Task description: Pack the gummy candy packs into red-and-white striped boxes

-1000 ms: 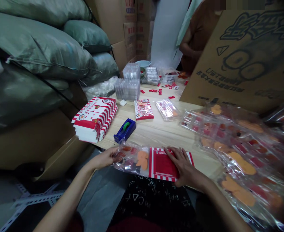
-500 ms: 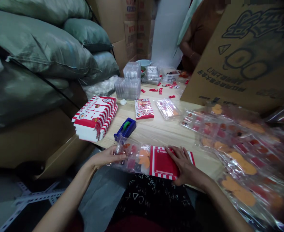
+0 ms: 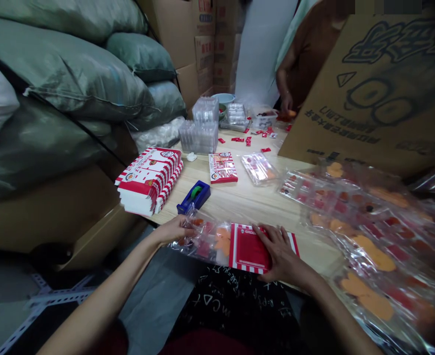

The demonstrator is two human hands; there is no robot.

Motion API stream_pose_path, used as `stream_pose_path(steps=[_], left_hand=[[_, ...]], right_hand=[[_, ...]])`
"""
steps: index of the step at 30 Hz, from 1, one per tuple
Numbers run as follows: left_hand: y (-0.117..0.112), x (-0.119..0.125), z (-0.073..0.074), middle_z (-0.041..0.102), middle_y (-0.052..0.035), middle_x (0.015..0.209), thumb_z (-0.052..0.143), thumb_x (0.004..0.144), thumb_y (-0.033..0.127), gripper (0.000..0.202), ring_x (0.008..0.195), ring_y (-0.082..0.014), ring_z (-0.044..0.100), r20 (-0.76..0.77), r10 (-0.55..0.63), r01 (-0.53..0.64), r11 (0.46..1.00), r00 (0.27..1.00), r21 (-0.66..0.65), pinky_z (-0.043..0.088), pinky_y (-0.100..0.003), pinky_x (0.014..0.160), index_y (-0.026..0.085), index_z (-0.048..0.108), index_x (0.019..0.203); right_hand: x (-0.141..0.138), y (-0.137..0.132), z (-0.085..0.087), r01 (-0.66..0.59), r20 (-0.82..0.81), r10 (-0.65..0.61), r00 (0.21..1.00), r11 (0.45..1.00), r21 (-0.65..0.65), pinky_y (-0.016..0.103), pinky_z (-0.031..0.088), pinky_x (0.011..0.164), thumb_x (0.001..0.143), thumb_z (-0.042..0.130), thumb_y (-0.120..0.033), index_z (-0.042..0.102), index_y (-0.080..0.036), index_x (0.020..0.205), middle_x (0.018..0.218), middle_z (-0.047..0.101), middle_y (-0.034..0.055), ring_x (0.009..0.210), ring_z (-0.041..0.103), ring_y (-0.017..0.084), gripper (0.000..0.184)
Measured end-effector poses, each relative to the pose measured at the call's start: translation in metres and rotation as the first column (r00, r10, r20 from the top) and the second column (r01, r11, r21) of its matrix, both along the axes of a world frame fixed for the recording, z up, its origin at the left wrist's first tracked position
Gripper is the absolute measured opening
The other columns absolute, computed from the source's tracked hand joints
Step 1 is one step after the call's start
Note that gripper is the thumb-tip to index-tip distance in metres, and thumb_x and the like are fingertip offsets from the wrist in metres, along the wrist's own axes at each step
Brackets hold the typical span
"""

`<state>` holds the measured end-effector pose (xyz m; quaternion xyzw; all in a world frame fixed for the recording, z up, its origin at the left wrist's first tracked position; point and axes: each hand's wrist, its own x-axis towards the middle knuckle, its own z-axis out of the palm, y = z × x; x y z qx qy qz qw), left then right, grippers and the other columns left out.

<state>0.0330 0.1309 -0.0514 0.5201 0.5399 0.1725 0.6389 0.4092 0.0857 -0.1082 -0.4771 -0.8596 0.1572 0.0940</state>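
A clear plastic pack [image 3: 206, 241] with orange, red and dark pieces inside lies along the table's near edge. My left hand [image 3: 175, 229] pinches its left end, close to the blue tape dispenser [image 3: 194, 197]. Over or against the pack's right part sits a red card [image 3: 249, 249] with a red-and-white striped border; I cannot tell how far the pack runs beneath it. My right hand [image 3: 282, 254] rests flat on the card's right side, fingers spread.
To the left stands a stack of striped cards [image 3: 147, 180]. Beyond are a finished-looking packet [image 3: 223, 167], a clear packet [image 3: 259, 167] and clear plastic trays [image 3: 200, 130]. Many filled packs [image 3: 369, 236] cover the right side. A cardboard box [image 3: 365, 93] partly hides another person [image 3: 295, 64].
My left fingers have shifted slightly up along the pack's left end. My right hand stays on the card. The other person's hand has come into view, lowered toward the table.
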Motion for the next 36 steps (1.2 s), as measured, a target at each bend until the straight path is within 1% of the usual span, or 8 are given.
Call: stream_pose_path(steps=[9,14,18,23,27,30,33,36], left_hand=[[0.0,0.027,-0.031,0.071,-0.0036,0.073,0.082,0.068,0.035,0.062,0.051,-0.0107,0.052,0.065,0.042,-0.04,0.999,0.997,-0.028,0.036,-0.022,0.047,0.008,0.071,0.123],[0.0,0.023,-0.028,0.07,-0.0042,0.075,0.082,0.066,0.037,0.059,0.054,-0.0114,0.053,0.091,0.042,-0.038,0.998,0.995,-0.043,0.038,-0.022,0.049,0.008,0.072,0.118],[-0.002,0.015,-0.021,0.067,-0.0021,0.068,0.082,0.068,0.032,0.052,0.051,-0.0101,0.05,0.072,-0.038,0.039,0.999,0.997,-0.009,0.037,-0.021,0.047,0.008,0.075,0.114],[0.003,0.035,-0.02,0.067,-0.0018,0.067,0.082,0.071,0.033,0.05,0.052,-0.0103,0.051,0.093,-0.087,0.086,0.996,0.992,0.006,0.036,-0.021,0.047,0.009,0.075,0.115],[0.008,0.067,-0.03,0.062,0.002,0.06,0.087,0.066,0.034,0.049,0.047,-0.0075,0.043,0.131,-0.038,0.035,0.999,0.991,0.024,0.032,-0.02,0.046,0.009,0.076,0.107],[0.008,0.08,-0.036,0.068,-0.0013,0.071,0.087,0.068,0.04,0.057,0.054,-0.0096,0.051,0.158,0.039,-0.046,0.998,0.987,0.039,0.035,-0.02,0.05,0.01,0.072,0.115],[0.005,0.073,-0.033,0.075,-0.0089,0.096,0.084,0.074,0.047,0.069,0.072,-0.0148,0.064,0.156,0.133,-0.146,0.986,0.979,0.078,0.043,-0.022,0.06,0.013,0.063,0.13],[0.002,0.056,-0.021,0.075,-0.0107,0.103,0.077,0.081,0.053,0.066,0.077,-0.016,0.066,0.114,0.208,-0.224,0.963,0.971,0.147,0.047,-0.024,0.065,0.012,0.061,0.129]], right_hand=[[0.01,0.008,-0.003,0.04,0.011,-0.04,0.999,0.999,-0.002,0.067,0.005,0.122,0.054,0.084,-0.044,0.017,-0.018,0.165,0.155,0.038,0.0253,0.147,0.033,0.046,0.132],[0.015,0.002,-0.002,0.044,-0.017,-0.044,0.999,0.999,-0.018,0.067,0.003,0.123,0.056,0.083,-0.048,0.015,-0.021,0.165,0.155,0.038,0.0223,0.149,0.031,0.044,0.132],[0.009,-0.009,0.001,0.057,-0.026,-0.056,0.998,0.998,0.014,0.063,0.001,0.125,0.056,0.083,-0.045,0.015,-0.022,0.165,0.155,0.037,0.021,0.15,0.031,0.043,0.131],[0.005,-0.009,0.003,0.041,0.0,-0.041,0.999,0.999,-0.027,0.064,0.0,0.124,0.055,0.082,-0.043,0.014,-0.022,0.165,0.157,0.036,0.0228,0.15,0.031,0.044,0.131],[0.006,-0.006,0.0,0.063,0.008,-0.063,0.998,0.998,-0.014,0.065,0.001,0.124,0.056,0.082,-0.043,0.015,-0.022,0.164,0.156,0.037,0.0229,0.149,0.032,0.044,0.129],[0.009,-0.004,-0.005,0.096,-0.011,-0.095,0.995,0.995,0.027,0.068,0.002,0.122,0.057,0.082,-0.043,0.011,-0.024,0.164,0.153,0.038,0.0219,0.147,0.034,0.045,0.13],[0.012,-0.003,-0.008,0.133,-0.041,-0.13,0.991,0.989,0.06,0.07,0.004,0.121,0.06,0.081,-0.045,0.007,-0.026,0.164,0.152,0.038,0.0214,0.145,0.036,0.045,0.129],[0.008,-0.004,-0.004,0.152,-0.062,-0.147,0.987,0.985,0.085,0.069,0.008,0.121,0.063,0.079,-0.049,0.006,-0.026,0.164,0.15,0.039,0.0212,0.144,0.038,0.046,0.127]])
